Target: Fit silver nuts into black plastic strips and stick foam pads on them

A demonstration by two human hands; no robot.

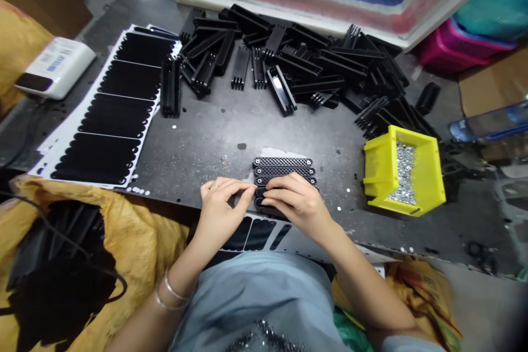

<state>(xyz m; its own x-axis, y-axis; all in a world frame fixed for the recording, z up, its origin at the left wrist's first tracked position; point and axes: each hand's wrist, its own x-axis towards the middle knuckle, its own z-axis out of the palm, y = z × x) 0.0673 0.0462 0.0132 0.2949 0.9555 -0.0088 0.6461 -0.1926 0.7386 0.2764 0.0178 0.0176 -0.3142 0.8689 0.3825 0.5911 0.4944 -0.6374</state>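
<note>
Perforated black strips (284,171), side by side, silver-ended, under left hand (223,209), right hand (293,202)

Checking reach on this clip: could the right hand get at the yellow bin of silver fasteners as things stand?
Probably yes. The right hand rests on the black perforated strips, and only small specks lie on the grey work surface between it and the yellow bin.

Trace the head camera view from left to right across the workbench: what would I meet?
White boxed device → sheets of black die-cut pads → left hand → right hand → yellow plastic bin of small silver fasteners
</note>
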